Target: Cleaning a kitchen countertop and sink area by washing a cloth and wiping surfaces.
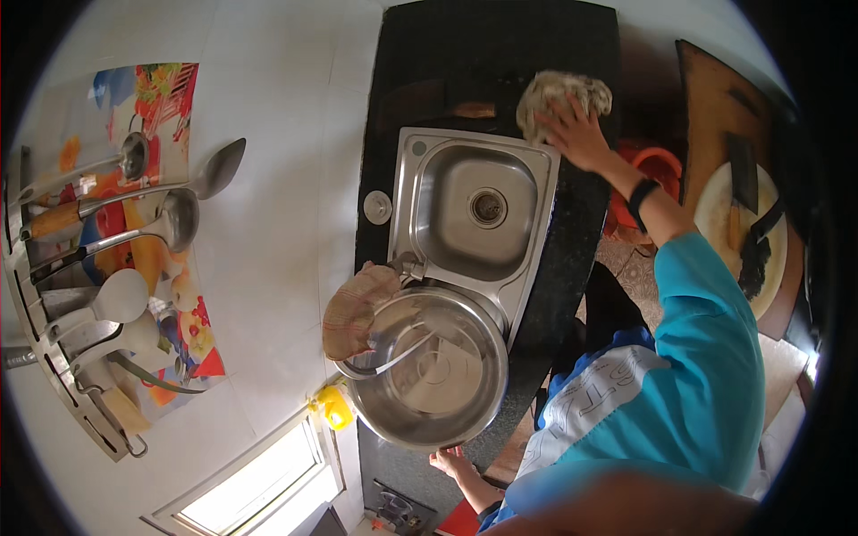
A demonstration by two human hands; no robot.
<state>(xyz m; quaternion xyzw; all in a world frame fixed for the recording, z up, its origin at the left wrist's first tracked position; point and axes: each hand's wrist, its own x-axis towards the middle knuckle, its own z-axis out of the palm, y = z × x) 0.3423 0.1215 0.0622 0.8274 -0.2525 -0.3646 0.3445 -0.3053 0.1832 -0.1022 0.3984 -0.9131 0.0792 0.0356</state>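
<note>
My right hand point(575, 136) lies with spread fingers on a crumpled, patterned beige cloth point(560, 90), on the black stone counter point(429, 53) beyond the sink. Below it is a stainless steel sink point(462, 181) with a drain in its bottom. At the outer rim of a large, shiny steel basin point(429, 419) is my left hand point(452, 462); whether its fingers grip the rim cannot be told. The basin stands over the sink's lower end. A pinkish checked cloth point(358, 308) hangs by the faucet point(409, 266), and a curved pale tube point(405, 352) shows over the basin.
Ladles and spatulas hang from a wall rack point(60, 342). A round strainer point(377, 208) and a small brown piece point(474, 109) lie by the sink. A yellow bottle point(335, 407) stands near the window point(258, 486). Red plastic containers point(653, 167) and a pale plate point(714, 194) are behind the counter's near edge.
</note>
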